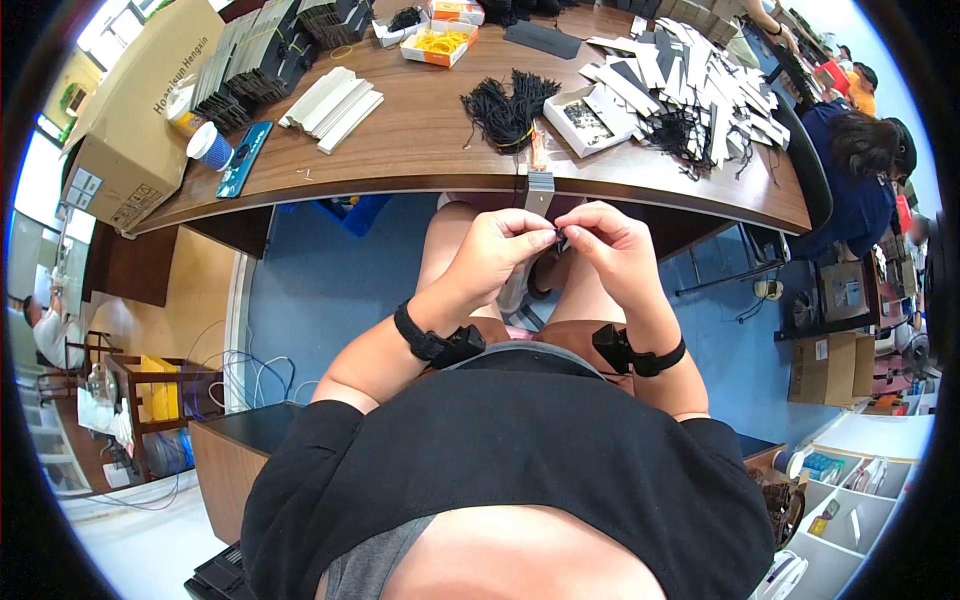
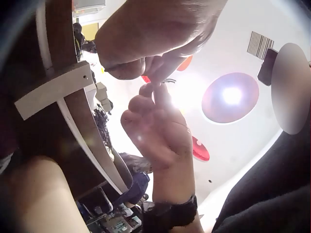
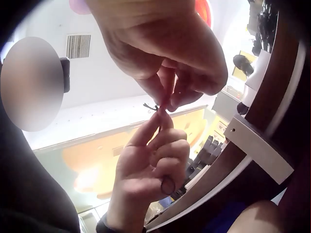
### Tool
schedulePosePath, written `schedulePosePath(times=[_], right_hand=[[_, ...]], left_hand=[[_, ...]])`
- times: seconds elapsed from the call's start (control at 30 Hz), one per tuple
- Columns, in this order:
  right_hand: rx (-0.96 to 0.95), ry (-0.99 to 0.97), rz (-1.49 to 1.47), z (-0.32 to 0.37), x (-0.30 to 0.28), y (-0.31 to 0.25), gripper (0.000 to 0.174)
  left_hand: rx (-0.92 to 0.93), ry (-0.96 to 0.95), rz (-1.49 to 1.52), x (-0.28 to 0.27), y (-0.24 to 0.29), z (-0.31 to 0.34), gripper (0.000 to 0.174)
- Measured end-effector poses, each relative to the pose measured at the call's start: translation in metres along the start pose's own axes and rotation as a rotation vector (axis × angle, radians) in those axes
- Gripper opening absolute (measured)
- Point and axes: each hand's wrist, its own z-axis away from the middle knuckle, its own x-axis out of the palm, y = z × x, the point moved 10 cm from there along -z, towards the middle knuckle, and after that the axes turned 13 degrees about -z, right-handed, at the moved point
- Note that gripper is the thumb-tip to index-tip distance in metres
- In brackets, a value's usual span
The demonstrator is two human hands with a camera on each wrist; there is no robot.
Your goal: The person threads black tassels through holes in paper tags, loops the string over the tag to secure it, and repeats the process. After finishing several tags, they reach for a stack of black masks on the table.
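Note:
Both hands meet fingertip to fingertip in front of the table's near edge. My left hand and my right hand pinch a thin black cord between thumb and finger. Two short cord ends stick out at the fingertips in the right wrist view, and a small black loop shows against the lower side of the left hand. The pinching fingers hide most of the cord. Just beyond the hands, a pale grey strip with a small hole at one end juts out over the table edge.
On the table lie a bundle of black cords, a white box, a heap of white and black strips, stacked pale strips, a phone and a paper cup. A carton stands left.

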Motion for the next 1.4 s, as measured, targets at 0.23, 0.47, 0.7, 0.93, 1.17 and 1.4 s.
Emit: schedulePosePath(times=[0.23,0.47,0.7,0.93,1.17,1.4], right_hand=[[0.105,0.027,-0.106,0.005,-0.002,0.016,0.008],[-0.160,0.032,0.416,0.007,0.007,-0.030,0.007],[-0.382,0.017,0.752,0.013,0.022,-0.049,0.011],[-0.458,-0.030,0.954,0.013,0.034,-0.052,0.010],[-0.199,-0.049,0.777,0.006,0.024,-0.034,0.010],[-0.219,0.068,0.504,0.009,0.015,-0.046,0.022]], left_hand=[[-0.143,-0.139,0.191,0.005,-0.018,-0.002,0.013],[-0.185,-0.165,0.221,0.008,-0.019,-0.002,0.013],[-0.244,-0.264,0.383,0.014,-0.025,-0.002,0.007],[-0.152,-0.104,0.208,0.001,-0.018,-0.002,0.006],[0.158,0.123,-0.310,-0.010,0.009,0.000,0.011],[0.043,0.092,-0.006,-0.011,0.006,-0.001,0.012]])
